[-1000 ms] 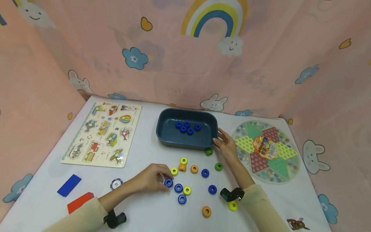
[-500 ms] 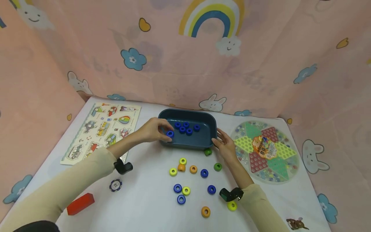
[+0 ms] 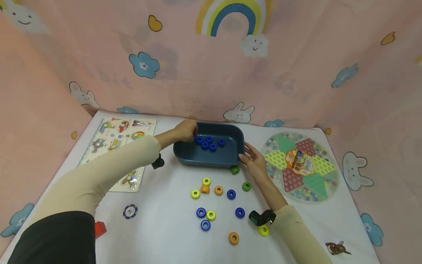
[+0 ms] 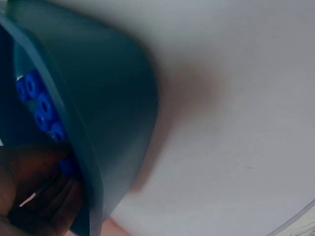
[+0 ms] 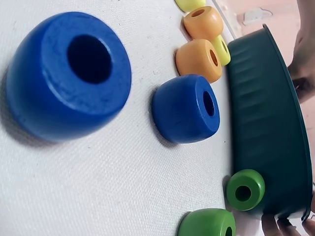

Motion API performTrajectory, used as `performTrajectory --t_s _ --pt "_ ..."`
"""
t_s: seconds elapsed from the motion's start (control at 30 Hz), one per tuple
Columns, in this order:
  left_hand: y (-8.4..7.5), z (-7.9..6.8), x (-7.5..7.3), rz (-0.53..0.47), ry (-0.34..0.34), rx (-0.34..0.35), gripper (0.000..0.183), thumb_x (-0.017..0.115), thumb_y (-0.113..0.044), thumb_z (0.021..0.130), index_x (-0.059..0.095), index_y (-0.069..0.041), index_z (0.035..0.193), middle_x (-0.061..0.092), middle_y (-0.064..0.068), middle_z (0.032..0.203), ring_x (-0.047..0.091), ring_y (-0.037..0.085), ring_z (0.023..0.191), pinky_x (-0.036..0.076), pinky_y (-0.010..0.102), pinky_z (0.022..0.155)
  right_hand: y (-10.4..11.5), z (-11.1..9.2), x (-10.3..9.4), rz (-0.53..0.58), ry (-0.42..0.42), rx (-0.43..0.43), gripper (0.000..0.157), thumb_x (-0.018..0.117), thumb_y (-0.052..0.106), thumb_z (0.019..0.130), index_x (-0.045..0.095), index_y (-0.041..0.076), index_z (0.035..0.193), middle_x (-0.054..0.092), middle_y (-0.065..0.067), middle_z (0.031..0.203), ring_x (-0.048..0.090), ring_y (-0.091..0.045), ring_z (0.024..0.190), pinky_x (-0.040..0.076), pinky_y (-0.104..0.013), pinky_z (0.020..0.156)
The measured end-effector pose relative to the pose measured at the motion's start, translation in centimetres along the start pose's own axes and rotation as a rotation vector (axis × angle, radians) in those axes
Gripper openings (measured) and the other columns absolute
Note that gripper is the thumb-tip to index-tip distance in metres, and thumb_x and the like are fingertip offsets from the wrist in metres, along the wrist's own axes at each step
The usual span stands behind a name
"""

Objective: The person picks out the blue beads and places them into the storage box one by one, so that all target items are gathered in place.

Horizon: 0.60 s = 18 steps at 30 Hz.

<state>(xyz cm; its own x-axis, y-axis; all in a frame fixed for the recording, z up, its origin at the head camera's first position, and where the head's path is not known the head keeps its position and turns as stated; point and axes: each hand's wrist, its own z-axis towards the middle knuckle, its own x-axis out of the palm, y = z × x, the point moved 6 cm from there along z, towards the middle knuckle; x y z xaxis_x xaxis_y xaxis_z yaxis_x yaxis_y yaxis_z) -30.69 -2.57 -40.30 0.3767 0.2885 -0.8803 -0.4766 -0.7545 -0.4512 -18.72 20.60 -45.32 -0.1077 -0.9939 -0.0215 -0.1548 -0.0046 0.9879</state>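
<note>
My left hand [image 3: 186,130] reaches over the left end of a dark blue-green tray [image 3: 211,161]. In the left wrist view, its thumb and fingers pinch a blue bead [image 4: 69,165] inside the tray, just behind the wall. Several more blue beads [image 3: 213,147] lie grouped on the tray's floor. At the opposite end, my right hand [image 3: 255,161] holds the tray by its near right corner, thumb at the front and fingers along the end. A green bead [image 5: 245,190] lies against the tray's outer wall, close to that hand.
Loose blue [image 3: 231,194], yellow [image 3: 195,194], orange [image 3: 233,238] and green [image 3: 246,186] beads are scattered before the tray. A picture puzzle board [image 3: 128,181] lies left, partly under the left arm. A round game board [image 3: 301,167] lies right; a poker chip [image 3: 130,211] and red block [image 3: 100,229] sit front left.
My left hand picked up a blue bead from the table, carried it up and away to the tray, and now has it inside the left end. The right hand stays at the tray.
</note>
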Motion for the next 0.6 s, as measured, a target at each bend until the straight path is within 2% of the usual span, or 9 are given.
performTrajectory --t_s 0.13,0.27,0.37,0.5,0.6 --pt "-0.1 0.6 0.9 0.078 0.051 -0.037 0.016 0.062 0.012 0.061 0.068 0.001 0.072 0.062 0.006 0.069 0.056 0.02 0.065 0.051 0.031 0.057 0.0 0.1 0.1 0.014 0.008 -0.002 0.055 0.06 0.0 0.088 0.039 0.006 0.14 0.041 -0.017 0.138 0.045 -0.03 0.121 0.047 -0.029 0.089" --pt "0.1 0.3 0.6 0.089 0.048 -0.064 0.017 0.065 0.009 0.062 0.069 0.002 0.077 0.064 0.007 0.074 0.057 0.021 0.07 0.052 0.033 0.061 0.2 0.1 0.4 0.018 0.025 -0.006 0.056 0.059 -0.001 0.088 0.039 0.006 0.14 0.04 -0.019 0.138 0.044 -0.03 0.122 0.046 -0.03 0.09" --pt "-0.1 -0.2 -0.5 0.015 -0.006 -0.037 0.023 0.069 0.006 0.064 0.069 0.005 0.086 0.064 0.013 0.087 0.059 0.027 0.082 0.052 0.037 0.071 0.4 0.1 0.4 0.014 0.018 -0.004 0.056 0.059 -0.001 0.089 0.039 0.007 0.14 0.04 -0.018 0.138 0.044 -0.029 0.121 0.046 -0.03 0.09" --pt "0.1 -1.4 -2.2 -0.162 -0.128 -0.01 0.026 0.068 0.0 0.075 0.066 0.007 0.099 0.062 0.019 0.107 0.057 0.033 0.098 0.048 0.041 0.084 0.4 0.0 0.1 0.011 0.012 -0.001 0.056 0.058 -0.001 0.089 0.038 0.007 0.14 0.04 -0.018 0.138 0.044 -0.029 0.121 0.046 -0.029 0.09" --pt "1.0 -3.0 -2.9 -0.254 -0.238 -0.051 0.037 0.064 -0.005 0.083 0.058 0.006 0.118 0.054 0.019 0.125 0.052 0.034 0.112 0.045 0.042 0.092 0.4 -0.1 0.0 0.009 0.014 0.0 0.055 0.058 -0.001 0.089 0.038 0.007 0.14 0.04 -0.018 0.138 0.044 -0.029 0.121 0.046 -0.03 0.091"
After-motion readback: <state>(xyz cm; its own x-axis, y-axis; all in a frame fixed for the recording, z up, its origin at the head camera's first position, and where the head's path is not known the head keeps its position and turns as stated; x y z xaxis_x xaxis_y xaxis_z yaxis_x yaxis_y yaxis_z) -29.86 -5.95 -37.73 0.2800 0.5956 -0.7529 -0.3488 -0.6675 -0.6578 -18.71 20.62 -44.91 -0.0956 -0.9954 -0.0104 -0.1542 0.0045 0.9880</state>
